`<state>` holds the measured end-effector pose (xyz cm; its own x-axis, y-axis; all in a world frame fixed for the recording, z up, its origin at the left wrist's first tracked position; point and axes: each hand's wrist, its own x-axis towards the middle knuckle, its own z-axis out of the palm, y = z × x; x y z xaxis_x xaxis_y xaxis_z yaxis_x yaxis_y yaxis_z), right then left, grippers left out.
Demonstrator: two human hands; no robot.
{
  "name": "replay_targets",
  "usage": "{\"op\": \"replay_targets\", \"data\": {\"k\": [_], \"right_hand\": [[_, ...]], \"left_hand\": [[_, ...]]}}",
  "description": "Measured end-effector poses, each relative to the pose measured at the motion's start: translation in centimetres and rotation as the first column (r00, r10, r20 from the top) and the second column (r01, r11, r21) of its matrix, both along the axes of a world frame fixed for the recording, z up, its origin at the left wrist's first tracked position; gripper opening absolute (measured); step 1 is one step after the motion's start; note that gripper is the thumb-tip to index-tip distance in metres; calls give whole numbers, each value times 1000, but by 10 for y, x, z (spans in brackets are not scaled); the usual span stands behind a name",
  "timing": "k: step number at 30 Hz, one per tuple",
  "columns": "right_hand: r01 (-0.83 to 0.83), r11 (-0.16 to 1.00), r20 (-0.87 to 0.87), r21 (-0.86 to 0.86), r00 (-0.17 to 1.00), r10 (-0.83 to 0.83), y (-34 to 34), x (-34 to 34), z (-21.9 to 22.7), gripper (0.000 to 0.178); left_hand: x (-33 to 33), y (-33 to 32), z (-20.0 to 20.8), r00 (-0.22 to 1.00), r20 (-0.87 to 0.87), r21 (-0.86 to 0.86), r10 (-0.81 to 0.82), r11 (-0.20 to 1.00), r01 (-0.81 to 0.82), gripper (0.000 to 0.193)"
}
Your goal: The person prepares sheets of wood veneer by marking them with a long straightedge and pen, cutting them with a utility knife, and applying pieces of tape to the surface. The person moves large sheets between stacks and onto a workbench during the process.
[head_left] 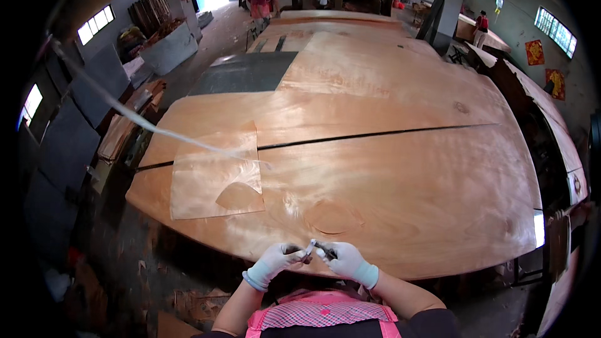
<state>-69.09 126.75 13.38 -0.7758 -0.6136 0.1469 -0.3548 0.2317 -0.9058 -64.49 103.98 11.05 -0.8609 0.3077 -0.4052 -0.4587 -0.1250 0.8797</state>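
Observation:
Both my hands wear pale gloves and meet at the near edge of a large wood veneer sheet [388, 175]. My left hand [278, 260] and my right hand [343, 260] pinch a small dark tool with a pale tip [316, 249] between them; what kind of tool it is I cannot tell. A thin white tape strip [138, 119] runs from the upper left down across the sheet toward my hands. A loose square veneer patch [216, 178] lies on the sheet to the left.
A dark seam [375, 134] crosses the veneer from left to right. A grey panel [247, 72] lies farther back. Stacks of boards and panels [81, 125] stand at the left. Other people work far off, one at the back [261, 1], one at the right [481, 25].

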Motion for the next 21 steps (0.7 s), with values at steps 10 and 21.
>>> {"op": "replay_targets", "data": {"k": [10, 21], "right_hand": [[140, 789, -97, 599, 990, -101, 25, -90, -68, 35], [-142, 750, -345, 646, 822, 453, -15, -140, -97, 33]], "left_hand": [[8, 21, -23, 956, 127, -53, 265, 964, -260, 21], [-67, 29, -57, 837, 193, -217, 512, 854, -473, 21]]}}
